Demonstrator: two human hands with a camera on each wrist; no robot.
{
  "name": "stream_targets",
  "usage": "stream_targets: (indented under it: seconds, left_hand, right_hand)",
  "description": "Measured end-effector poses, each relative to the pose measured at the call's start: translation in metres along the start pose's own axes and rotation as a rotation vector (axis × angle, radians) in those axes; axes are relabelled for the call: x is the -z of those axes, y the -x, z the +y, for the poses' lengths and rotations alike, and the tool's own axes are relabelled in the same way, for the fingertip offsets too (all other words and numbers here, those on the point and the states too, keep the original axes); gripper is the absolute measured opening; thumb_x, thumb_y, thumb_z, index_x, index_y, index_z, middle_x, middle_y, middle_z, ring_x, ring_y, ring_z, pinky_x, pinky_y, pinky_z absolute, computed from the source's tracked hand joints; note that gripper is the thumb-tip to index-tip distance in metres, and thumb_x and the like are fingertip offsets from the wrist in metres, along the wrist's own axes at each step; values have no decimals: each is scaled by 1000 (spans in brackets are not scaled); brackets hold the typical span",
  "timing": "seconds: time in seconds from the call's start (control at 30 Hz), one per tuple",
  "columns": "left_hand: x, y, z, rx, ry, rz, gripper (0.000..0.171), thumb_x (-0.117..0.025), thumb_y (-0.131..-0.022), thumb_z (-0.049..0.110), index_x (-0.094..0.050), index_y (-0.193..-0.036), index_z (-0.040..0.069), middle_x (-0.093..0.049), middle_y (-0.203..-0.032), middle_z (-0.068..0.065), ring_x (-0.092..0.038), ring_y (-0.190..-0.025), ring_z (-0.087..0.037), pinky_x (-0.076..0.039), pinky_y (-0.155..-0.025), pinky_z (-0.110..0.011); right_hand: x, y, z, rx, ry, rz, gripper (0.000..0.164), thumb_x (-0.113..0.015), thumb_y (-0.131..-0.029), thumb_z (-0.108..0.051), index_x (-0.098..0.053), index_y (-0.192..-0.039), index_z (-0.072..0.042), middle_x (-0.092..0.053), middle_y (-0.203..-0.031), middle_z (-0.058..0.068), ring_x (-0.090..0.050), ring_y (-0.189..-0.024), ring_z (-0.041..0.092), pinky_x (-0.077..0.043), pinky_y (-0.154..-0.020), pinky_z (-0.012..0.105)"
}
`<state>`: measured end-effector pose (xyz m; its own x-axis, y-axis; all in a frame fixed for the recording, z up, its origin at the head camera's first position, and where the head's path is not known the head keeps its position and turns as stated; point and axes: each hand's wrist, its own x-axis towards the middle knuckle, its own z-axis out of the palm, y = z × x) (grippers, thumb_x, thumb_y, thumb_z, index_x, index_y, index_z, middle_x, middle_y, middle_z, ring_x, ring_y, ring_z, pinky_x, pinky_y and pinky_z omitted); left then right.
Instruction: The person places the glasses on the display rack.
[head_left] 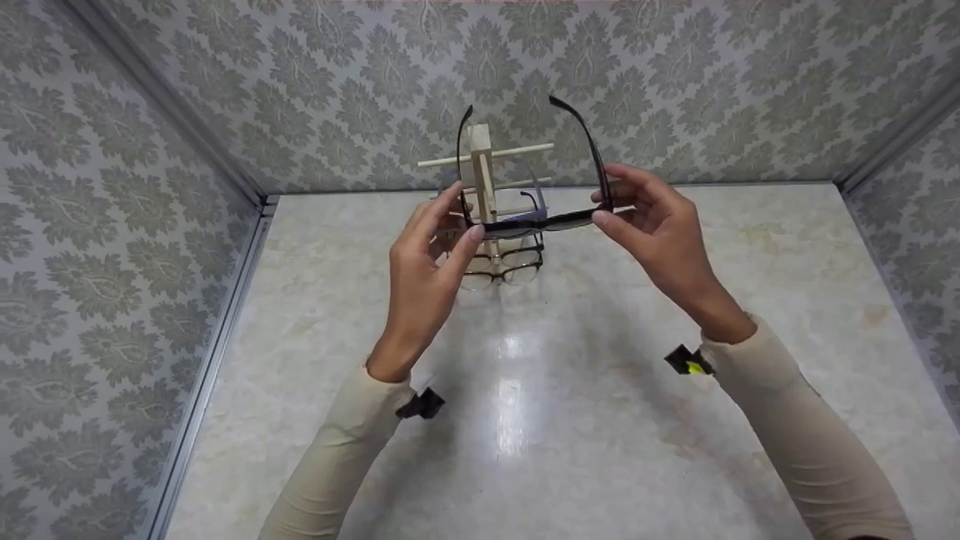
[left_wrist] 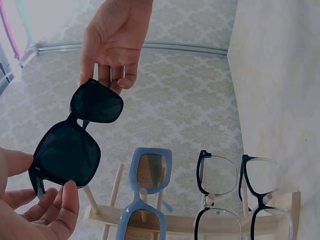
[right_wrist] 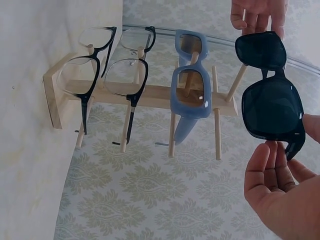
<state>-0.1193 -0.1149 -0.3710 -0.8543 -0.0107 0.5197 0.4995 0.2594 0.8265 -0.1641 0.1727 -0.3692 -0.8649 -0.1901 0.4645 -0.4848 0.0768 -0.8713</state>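
Observation:
Black sunglasses (head_left: 570, 220) with dark lenses are held up between both hands, temples unfolded and pointing toward the back wall. My left hand (head_left: 424, 270) pinches the left hinge end between thumb and fingers. At the opposite hinge, my right hand (head_left: 664, 232) grips the frame the same way. Just behind them rises a wooden eyeglass stand (right_wrist: 160, 97) with side pegs; the sunglasses overlap its upper part in the head view. On lower pegs hang blue-framed sunglasses (right_wrist: 174, 92) with brown lenses and two pairs of eyeglasses (right_wrist: 131, 82) with dark upper rims and clear lenses.
The stand is on a pale marbled table (head_left: 600, 420) near its back edge. Patterned wall panels (head_left: 360, 82) enclose the back and both sides, with a metal rail (head_left: 217, 352) along the left edge. Small black pieces (head_left: 422, 403) are on the sleeve cuffs.

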Motion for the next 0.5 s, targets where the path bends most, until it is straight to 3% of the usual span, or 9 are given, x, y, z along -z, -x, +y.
stream_targets:
  seconds: [0.5]
  left_hand:
    - [11, -5, -1, -1, 7, 39, 53, -74, -107, 7, -58, -156, -3, -67, -131, -20, -70, -115, -25, -63, -92, -36]
  right_hand:
    - [-10, -11, -1, -3, 8, -30, 52, -76, -103, -1, -62, -153, -2, -73, -124, 17, -71, -112, 28, -61, -92, 30]
